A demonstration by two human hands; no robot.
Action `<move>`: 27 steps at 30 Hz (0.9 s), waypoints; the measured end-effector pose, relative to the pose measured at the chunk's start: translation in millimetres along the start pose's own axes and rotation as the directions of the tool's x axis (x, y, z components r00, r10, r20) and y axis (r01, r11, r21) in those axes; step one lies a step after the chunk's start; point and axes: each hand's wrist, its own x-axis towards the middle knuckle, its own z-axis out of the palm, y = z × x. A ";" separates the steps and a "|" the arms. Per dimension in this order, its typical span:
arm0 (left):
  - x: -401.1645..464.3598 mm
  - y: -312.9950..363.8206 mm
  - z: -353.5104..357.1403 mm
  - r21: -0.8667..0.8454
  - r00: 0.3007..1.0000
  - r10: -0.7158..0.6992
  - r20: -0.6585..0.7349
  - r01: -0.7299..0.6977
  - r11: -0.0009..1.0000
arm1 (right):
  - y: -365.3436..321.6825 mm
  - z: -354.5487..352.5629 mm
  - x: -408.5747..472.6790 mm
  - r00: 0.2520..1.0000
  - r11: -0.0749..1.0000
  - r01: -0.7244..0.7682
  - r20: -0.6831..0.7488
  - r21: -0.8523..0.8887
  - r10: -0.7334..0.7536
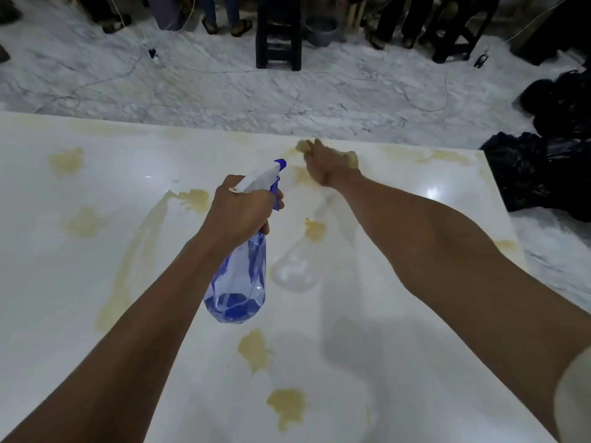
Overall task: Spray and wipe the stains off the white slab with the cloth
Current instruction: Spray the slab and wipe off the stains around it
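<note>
The white slab [96,282] fills the lower view and carries several yellowish stains, such as one stain [254,348] near the front and a long smear [137,251] on the left. My left hand [238,209] grips the neck of a clear blue spray bottle [240,282] with a white and blue head, its nozzle pointing toward the far edge. My right hand [326,167] is stretched out near the slab's far edge, blurred, pressing a stained yellowish cloth [351,158] onto the surface. Most of the cloth is hidden under the hand.
Beyond the slab lies a marble floor [287,91] with thin cables. Black plastic bags [543,155] are piled by the slab's far right corner. A dark stool [278,33], a grey bucket [321,28] and several people's feet stand at the back.
</note>
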 end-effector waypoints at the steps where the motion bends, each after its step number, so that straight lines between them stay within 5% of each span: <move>1: 6.7 -6.3 -2.1 0.006 1.000 -0.005 0.009 0.005 1.000 | 1.3 20.7 6.8 0.996 0.995 0.043 0.076 -0.094 -0.036; 4: 13.1 -20.6 -9.3 0.031 0.998 -0.051 0.028 0.050 0.998 | 3.2 80.1 -3.9 0.968 0.978 0.082 0.250 -0.190 -0.032; 18: -86.0 -59.6 -19.8 0.091 0.977 -0.165 0.135 0.154 0.984 | -10.9 145.9 -212.3 0.976 0.984 0.042 0.218 -0.174 -0.003; 27: -157.8 -68.4 -25.9 0.103 0.963 -0.214 0.161 0.199 0.974 | -37.2 147.1 -346.5 0.891 1.000 0.011 0.453 -0.030 0.004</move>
